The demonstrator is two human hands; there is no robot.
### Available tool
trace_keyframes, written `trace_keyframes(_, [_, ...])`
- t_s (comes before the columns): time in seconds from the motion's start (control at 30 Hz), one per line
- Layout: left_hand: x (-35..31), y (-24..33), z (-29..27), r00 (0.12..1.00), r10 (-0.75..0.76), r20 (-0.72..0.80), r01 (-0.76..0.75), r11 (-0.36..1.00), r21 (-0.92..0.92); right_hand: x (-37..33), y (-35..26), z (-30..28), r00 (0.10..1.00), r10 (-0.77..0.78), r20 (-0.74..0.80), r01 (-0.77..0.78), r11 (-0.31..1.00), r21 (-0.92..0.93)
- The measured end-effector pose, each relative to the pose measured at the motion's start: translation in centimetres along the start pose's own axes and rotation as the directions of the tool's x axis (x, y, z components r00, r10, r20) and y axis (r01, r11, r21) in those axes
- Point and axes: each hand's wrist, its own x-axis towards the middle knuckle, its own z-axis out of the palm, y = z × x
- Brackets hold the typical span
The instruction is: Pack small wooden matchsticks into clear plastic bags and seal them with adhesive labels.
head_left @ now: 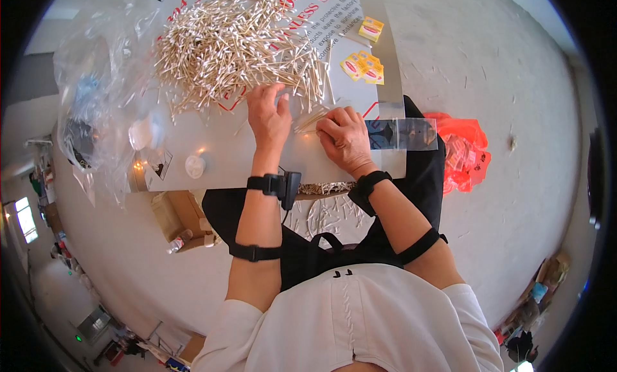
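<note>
A large heap of cotton swabs (225,47) with wooden sticks and white tips covers the far left of the table. My left hand (267,118) is at the near edge of this heap, its thumb and fingers apart with nothing visible between them. To its right, my right hand (347,139) is closed low over the tabletop. A small bundle of cotton swabs (310,122) sticks out leftward from its curled fingers. Just right of that hand, clear plastic bags (402,134) lie across the table's right edge.
Yellow printed cards (364,68) lie at the table's far right, with a small yellow box (371,28) beyond. A clear plastic sack (106,95) hangs at the left, near a round white lid (195,166). Below are a cardboard box (173,214) and a red bag (466,153).
</note>
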Motion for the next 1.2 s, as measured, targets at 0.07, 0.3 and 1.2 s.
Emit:
trace_keyframes(0.07, [-0.8,0.6,0.1,1.0,-0.004,0.006,0.005,0.999,-0.049,-0.1,0.2,-0.1,1.0,-0.002,0.004,0.002,1.0,-0.002])
trace_keyframes(0.3, [-2.8,2.6,0.4,0.995,-0.037,0.096,0.014,0.973,0.231,-0.1,0.1,0.1,1.0,0.001,-0.001,-0.001,1.0,0.007])
trace_keyframes(1.2, [-3.9,4.3,-0.6,0.935,0.173,0.31,-0.22,0.968,0.124,-3.0,-0.6,-1.5,0.982,0.19,0.019,-0.191,0.976,0.103])
